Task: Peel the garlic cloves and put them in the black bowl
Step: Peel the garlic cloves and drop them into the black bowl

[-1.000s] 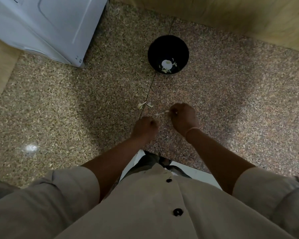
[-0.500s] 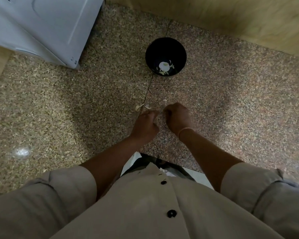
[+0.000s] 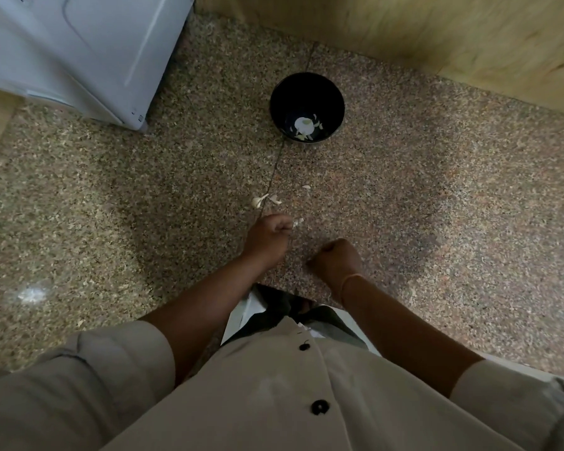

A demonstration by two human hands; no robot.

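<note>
Left fingers point(image 3: 281, 224) curled tight, tips pinching a small pale garlic piece point(image 3: 297, 222) that juts out toward the right (clove or skin, too small to tell). Right fingers point(image 3: 321, 253) clenched into a fist, knuckles up, nothing showing between them.

Left hand point(image 3: 267, 237) hovers low over the speckled brown granite floor point(image 3: 437, 222), just short of the dark floor seam. Right hand point(image 3: 337, 260) sits nearer the body and apart from the left. Half a second ago the two hands were knuckle to knuckle over the same spot; now there is a clear gap, the right one drawn back and down, the left one about where it was. The garlic piece has stayed with the left hand.

Thin gold-toned bracelet point(image 3: 349, 281) on the right wrist. Rolled beige sleeves and a beige buttoned shirt point(image 3: 274, 402) fill the lower frame.

Just beyond the left hand, loose papery garlic scraps point(image 3: 261, 200) lie on the seam, one small fleck point(image 3: 306, 187) a little to their right; same places as before.

Farther out, the round black bowl point(image 3: 275, 102) stands upright on the floor, well apart from both hands, with white garlic bits point(image 3: 305, 125) on its bottom, unchanged.

White appliance cabinet point(image 3: 79, 53) at far left; light wooden panel point(image 3: 437, 34) along the far edge.
</note>
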